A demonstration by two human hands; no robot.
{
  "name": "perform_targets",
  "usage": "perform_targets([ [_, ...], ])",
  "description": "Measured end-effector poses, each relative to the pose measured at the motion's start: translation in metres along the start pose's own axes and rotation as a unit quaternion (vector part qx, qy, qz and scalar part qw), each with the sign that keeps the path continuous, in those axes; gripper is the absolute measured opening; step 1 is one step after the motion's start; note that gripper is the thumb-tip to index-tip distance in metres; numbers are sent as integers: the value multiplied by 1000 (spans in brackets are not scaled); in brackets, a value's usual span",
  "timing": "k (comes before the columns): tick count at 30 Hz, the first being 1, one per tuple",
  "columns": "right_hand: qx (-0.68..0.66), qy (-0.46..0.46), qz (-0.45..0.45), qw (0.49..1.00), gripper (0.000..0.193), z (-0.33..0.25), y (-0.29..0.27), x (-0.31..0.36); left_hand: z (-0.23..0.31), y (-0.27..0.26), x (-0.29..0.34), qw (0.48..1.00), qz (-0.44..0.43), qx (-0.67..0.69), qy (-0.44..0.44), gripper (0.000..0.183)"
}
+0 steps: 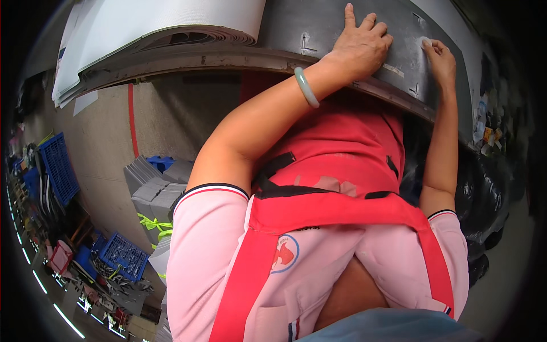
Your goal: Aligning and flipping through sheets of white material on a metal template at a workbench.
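Observation:
My left hand [362,50] lies on a dark grey sheet [293,28] on the worktable, palm down with its fingers apart. A pale green bangle [306,88] circles that wrist. At the sheet's right part, my right hand [441,64] pinches a small whitish, rounded piece [425,41] against the surface; its exact kind I cannot make out. White, L-shaped corner marks and a chalky smear show on the dark sheet around my hands. A short pale strip [393,70] sits near the table's front edge, between the two hands.
Large white sheets [171,16], curled over at one end, cover the table's left part. Below, bundles of grey pieces [156,194] with yellow-green ties stand at my left. Blue plastic crates [124,256] are farther left; black plastic bags [481,188] lie at my right.

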State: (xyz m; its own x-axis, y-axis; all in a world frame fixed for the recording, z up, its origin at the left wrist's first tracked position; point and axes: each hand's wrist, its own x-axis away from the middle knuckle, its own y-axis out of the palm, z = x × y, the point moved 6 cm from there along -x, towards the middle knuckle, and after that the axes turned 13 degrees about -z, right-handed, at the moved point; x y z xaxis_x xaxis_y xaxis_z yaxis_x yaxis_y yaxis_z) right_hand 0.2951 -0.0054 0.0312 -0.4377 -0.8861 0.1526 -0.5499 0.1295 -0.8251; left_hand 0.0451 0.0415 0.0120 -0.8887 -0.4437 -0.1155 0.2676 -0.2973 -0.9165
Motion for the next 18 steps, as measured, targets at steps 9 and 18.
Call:
perform_targets([
  [9,-395,14,-131,909,34,47,-14,-3,-4,-7,3,997,70,1,20,27],
  [18,-622,-25,-56,781,43,50,-15,15,50,-45,93,977,32,89,189,31],
])
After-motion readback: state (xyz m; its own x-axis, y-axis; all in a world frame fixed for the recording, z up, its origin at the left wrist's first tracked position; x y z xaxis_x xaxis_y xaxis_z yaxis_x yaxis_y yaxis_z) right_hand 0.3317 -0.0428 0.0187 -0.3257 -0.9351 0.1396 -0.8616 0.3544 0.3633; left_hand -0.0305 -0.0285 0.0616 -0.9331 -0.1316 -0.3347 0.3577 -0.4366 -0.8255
